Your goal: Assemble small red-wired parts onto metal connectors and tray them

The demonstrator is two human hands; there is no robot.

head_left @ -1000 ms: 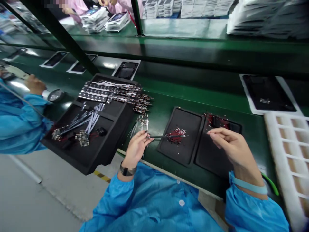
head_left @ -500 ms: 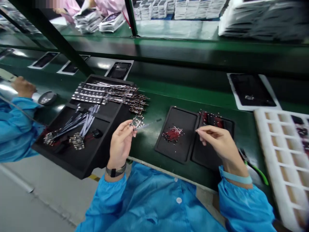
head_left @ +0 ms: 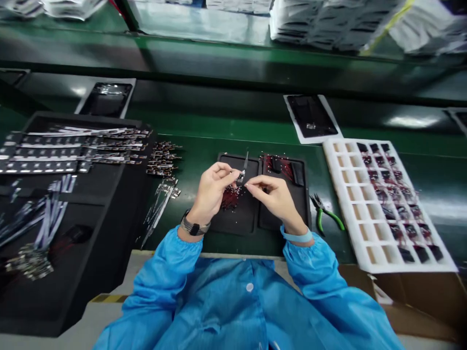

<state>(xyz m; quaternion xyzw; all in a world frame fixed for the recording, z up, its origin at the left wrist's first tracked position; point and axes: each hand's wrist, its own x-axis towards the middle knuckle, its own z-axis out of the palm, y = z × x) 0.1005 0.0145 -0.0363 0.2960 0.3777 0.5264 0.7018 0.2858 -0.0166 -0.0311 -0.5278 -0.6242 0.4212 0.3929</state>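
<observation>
My left hand (head_left: 211, 192) is closed on a small circuit board (head_left: 241, 176), whose thin flat cable (head_left: 246, 159) sticks up past the fingertips. Close to its right, my right hand (head_left: 272, 194) pinches with thumb and forefinger; whatever is between them is too small to make out. Both hands are over two shallow black trays. Partly covered by my left hand, a heap of small parts with red wires (head_left: 230, 198) lies in the left tray (head_left: 237, 224). The right tray (head_left: 268, 221) holds black pieces (head_left: 297, 172) and more red wires at its far end.
More boards with flat cables (head_left: 160, 204) lie on the green bench, beside a large black tray (head_left: 109, 209). Green-handled pliers (head_left: 323, 214) lie right of the small trays. A white foam tray (head_left: 359, 209) has wired parts in its right compartments. Tablet-like panels (head_left: 314, 116) lie behind.
The view has swung to the right. My left hand has brought the circuit board over the left small tray, and my right hand has come in close beside it.
</observation>
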